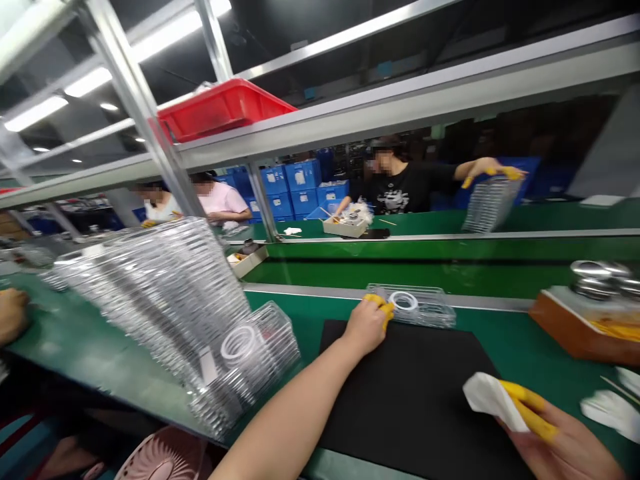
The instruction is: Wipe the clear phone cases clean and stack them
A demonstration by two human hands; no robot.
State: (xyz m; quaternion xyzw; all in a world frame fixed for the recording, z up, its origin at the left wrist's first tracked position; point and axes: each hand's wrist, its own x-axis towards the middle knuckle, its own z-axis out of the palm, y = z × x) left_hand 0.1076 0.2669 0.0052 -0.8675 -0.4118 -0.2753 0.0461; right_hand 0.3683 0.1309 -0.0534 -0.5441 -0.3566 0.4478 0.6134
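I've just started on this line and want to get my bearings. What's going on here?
The person's left hand has its yellow-capped fingers on a clear plastic tray holding a white ring, beside a black rectangular mat on the green workbench. The right hand grips a white cloth. Stacked clear plastic trays lean together at left. Across the line, a co-worker in a black shirt holds up another stack.

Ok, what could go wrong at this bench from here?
The tall, leaning stack of clear plastic trays might slide over across the green bench. Also, the clear plastic tray under the yellow-tipped left hand sits by the black mat, so a nudge could knock its white ring loose.
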